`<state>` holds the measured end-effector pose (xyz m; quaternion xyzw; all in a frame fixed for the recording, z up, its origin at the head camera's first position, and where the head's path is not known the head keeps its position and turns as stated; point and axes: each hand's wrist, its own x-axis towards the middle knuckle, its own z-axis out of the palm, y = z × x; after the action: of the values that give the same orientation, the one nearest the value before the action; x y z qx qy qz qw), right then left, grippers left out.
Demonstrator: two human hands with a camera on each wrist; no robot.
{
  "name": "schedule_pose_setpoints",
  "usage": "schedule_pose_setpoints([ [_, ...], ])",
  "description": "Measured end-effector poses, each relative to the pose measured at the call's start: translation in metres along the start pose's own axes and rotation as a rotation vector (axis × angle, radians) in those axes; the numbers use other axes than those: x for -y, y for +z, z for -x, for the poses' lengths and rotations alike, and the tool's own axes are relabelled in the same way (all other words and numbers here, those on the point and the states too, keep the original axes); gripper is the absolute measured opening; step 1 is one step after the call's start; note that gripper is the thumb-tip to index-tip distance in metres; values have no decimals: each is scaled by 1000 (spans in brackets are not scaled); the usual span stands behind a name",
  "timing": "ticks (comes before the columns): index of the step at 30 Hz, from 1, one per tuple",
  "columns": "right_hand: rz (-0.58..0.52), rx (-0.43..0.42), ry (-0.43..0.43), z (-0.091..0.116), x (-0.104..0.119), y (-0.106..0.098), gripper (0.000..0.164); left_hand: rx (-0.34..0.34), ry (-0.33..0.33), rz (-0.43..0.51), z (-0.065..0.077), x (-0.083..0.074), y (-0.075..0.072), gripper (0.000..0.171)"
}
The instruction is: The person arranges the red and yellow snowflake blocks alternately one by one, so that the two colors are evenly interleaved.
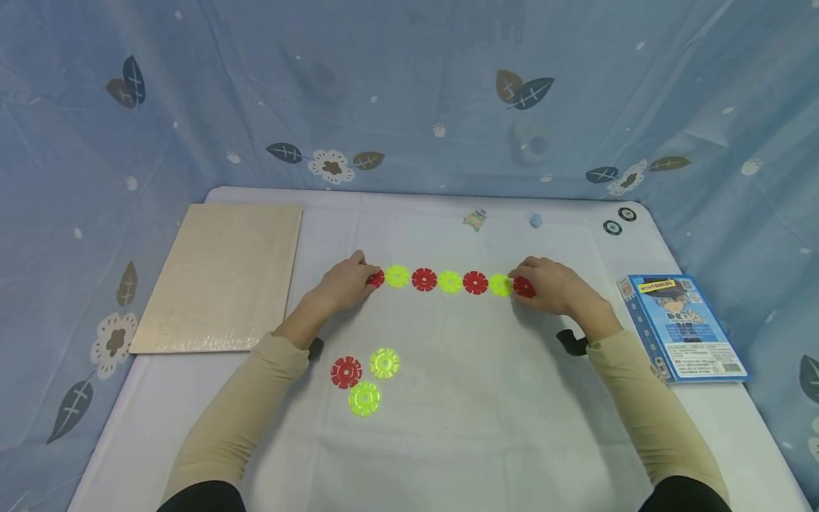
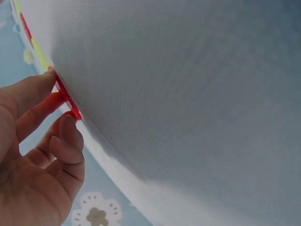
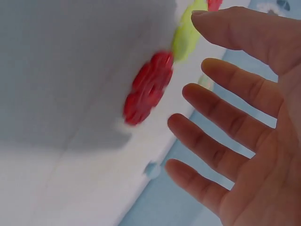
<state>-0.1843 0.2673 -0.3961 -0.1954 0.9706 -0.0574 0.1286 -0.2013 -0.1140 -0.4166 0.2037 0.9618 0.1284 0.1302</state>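
Note:
A row of red and yellow-green notched plastic discs crosses the white table in the head view. My left hand (image 1: 345, 282) pinches the red disc (image 2: 68, 98) at the row's left end between thumb and fingers. At the right end is another red disc (image 3: 148, 88), beside a yellow-green disc (image 3: 187, 35). Over these two hovers my right hand (image 1: 553, 286), its fingers spread and holding nothing in the right wrist view. Nearer the front lie a loose red disc (image 1: 346, 372) and two yellow-green discs (image 1: 384, 363), close together.
A pale flat board (image 1: 220, 277) lies at the left of the table. On the right is a blue box (image 1: 684, 327) with a cartoon figure. Small stickers (image 1: 475, 220) and dark rings (image 1: 612, 227) lie near the back edge, before a blue patterned cloth (image 1: 409, 92).

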Motion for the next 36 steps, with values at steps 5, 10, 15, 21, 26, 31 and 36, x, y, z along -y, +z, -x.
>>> schedule_pose_setpoints([
  [5,78,-66,-149,5,21,5,43,-3,4,-3,-1,1,0,44],
  [10,98,-108,-298,6,49,12,43,-1,4,-6,-1,1,0,44],
  [15,131,-99,-441,1,84,20,42,4,1,-10,-1,0,0,44],
  [21,137,-2,-566,-9,127,30,41,21,-5,-8,-2,-1,-1,44],
  [26,165,54,-640,-19,157,34,45,34,-6,-10,-3,-1,-3,43],
  [31,194,56,-728,-29,181,36,46,41,-16,-18,-2,-2,-5,43],
  [36,182,110,-745,-36,202,39,49,43,-9,-23,-3,-2,-6,43],
])
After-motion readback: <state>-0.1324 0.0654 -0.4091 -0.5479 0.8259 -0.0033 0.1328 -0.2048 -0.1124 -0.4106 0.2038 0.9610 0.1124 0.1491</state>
